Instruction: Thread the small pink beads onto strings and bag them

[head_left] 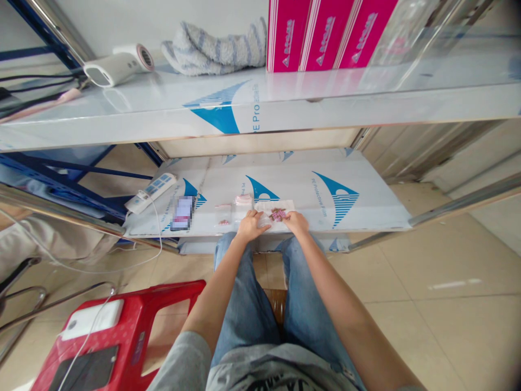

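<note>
A small heap of pink beads or bead-like pieces (278, 214) lies on a white sheet (288, 205) near the front edge of the lower shelf. My right hand (296, 223) is at the heap's right edge, fingertips pinched together; what they hold is too small to make out. To the left of the heap, my left hand (251, 226) has its thumb and fingers around a see-through plastic bag (264, 219), only faintly visible. Farther left are a stack of clear bags (243, 201) with pink tops and another small bag (223, 215) with a few pink pieces inside.
On the lower shelf (297, 174) lie a phone (182, 213) and a white power strip (151, 193) with a cable. The upper shelf (163, 111) overhangs it, holding pink boxes (311, 35), a towel (222, 49) and a white device (118, 66). A red stool (138, 309) stands at left.
</note>
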`<state>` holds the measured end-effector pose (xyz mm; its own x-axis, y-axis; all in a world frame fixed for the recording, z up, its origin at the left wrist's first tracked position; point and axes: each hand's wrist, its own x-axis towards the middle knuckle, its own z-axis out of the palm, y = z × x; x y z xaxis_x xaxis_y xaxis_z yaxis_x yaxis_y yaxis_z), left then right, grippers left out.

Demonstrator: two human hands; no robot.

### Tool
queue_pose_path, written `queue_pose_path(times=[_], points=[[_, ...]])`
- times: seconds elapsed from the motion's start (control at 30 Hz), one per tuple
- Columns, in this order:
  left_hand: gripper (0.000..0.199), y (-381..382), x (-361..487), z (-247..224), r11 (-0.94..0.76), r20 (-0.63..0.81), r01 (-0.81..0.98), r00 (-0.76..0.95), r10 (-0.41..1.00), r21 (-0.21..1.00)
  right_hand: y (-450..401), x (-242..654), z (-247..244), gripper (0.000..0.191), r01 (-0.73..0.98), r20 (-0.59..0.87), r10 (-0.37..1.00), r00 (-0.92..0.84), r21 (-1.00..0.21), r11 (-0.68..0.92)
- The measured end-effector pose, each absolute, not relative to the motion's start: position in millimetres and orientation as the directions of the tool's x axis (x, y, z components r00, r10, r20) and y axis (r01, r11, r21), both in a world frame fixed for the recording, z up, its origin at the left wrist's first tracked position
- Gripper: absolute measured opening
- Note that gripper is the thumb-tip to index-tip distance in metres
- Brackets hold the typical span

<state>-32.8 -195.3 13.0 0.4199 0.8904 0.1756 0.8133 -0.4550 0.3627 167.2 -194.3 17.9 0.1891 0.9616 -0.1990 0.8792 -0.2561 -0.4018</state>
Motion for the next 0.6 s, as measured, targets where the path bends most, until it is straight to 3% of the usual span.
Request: queue_pose_path(times=[0.23, 0.47, 0.6], points=[[0.058, -196, -33, 14, -0.447, 0.173, 0.814, 0.412, 0.895, 0.371, -193, 162, 15, 0.021, 0.858, -0.183, 0.961, 0.207, -0.438, -0.268], [0.06, -196, -32, 15, -0.449, 0.153, 0.812, 0.423, 0.893, 0.373, -188, 162, 5, 0.021, 0.626, -0.077, 0.997, -0.027, -0.778, -0.043], [0.059, -197, -31, 18, -0.443, 0.137, 0.808, 0.425, 0.895, 0.388, -186, 156, -1, 0.017, 0.504, -0.043, 0.995, -0.087, -0.864, 0.007]])
